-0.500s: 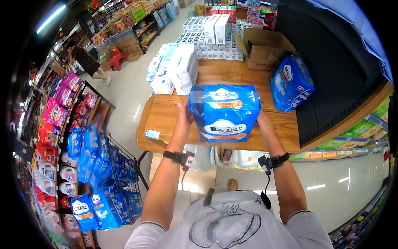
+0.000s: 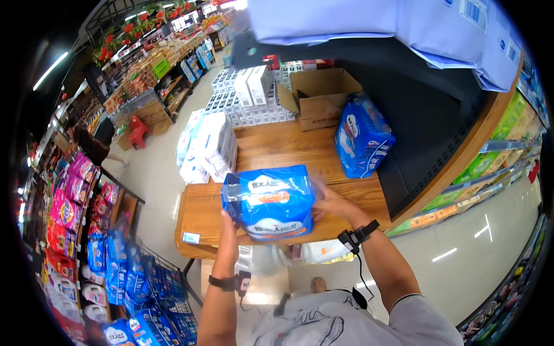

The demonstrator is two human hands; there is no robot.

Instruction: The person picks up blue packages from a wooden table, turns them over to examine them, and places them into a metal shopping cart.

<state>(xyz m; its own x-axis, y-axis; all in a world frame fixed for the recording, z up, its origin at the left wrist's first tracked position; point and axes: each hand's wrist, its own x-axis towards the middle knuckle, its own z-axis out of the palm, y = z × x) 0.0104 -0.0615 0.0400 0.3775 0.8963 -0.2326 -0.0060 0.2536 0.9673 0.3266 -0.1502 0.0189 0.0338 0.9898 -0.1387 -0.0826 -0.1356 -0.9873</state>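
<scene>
A blue, plastic-wrapped diaper pack (image 2: 268, 202) is at the near edge of the wooden table (image 2: 271, 144), held between my two hands. My left hand (image 2: 228, 222) grips its near left corner, thumb showing and the other fingers hidden by the pack. Against the right side is my right hand (image 2: 330, 203), its fingers bent onto the wrapping and slightly blurred. A second blue diaper pack (image 2: 363, 138) stands farther right on the table, leaning toward the black shelf back, with no hand on it.
White packs (image 2: 213, 147) are stacked at the table's left. Small white boxes (image 2: 245, 95) and an open cardboard box (image 2: 320, 98) stand at the back. A wire cart (image 2: 161, 271) with blue packs is left, beside shelves. Pale lilac packs (image 2: 369, 20) overhang above the black shelf (image 2: 438, 127).
The view has shifted, bringing the lilac packs overhead into sight. My right hand now shows more of its fingers on the pack's right side. Both hands stay on the pack.
</scene>
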